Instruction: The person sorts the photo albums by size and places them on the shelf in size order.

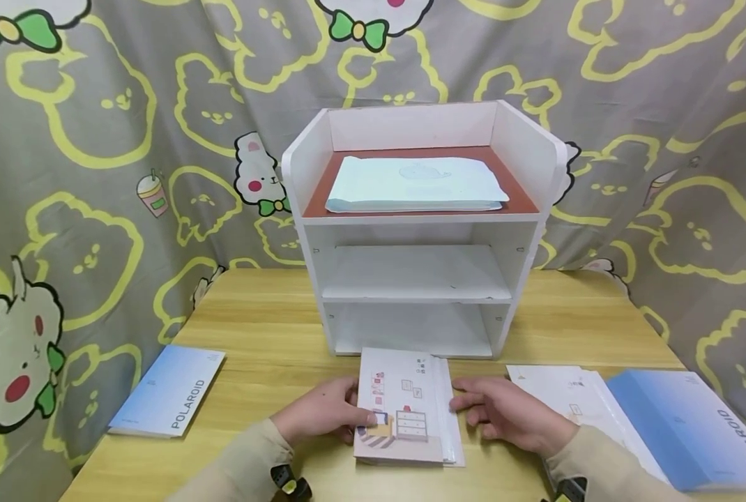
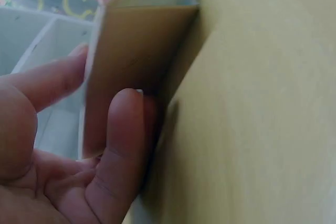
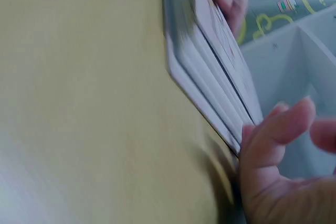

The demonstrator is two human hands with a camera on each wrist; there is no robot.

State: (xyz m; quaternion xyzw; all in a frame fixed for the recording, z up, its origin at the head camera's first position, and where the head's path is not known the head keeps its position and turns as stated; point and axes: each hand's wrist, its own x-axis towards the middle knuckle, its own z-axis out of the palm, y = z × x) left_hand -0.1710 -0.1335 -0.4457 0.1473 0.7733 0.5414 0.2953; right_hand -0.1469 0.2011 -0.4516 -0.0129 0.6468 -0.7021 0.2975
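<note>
Paper booklets (image 1: pixel 404 411), thin loose stack, light, floppy, likely to slide; I'd hold both long edges. Left hand (image 1: pixel 323 413) fingers pinch left edge; right hand (image 1: pixel 512 413) fingers press right edge, on table (image 1: pixel 272 335).

The blue book (image 1: pixel 693 429) right of the shelf (image 1: pixel 420 230) runs off the frame's edge. Both wrist views are blurred. The print on the booklets (image 1: pixel 404 411) before the shelf is too small to read.

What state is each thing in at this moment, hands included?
Stack of booklets: flat on the table, closed, held from both sides.
Left hand: grip on the stack's left edge, thumb on the cover.
Right hand: fingers against the stack's right edge.
Shelf unit: upright; lower two shelves bare.
Pale folder: lying flat on the top shelf.
Left blue booklet: closed, flat.
Right blue booklet: closed, on loose papers.
</note>
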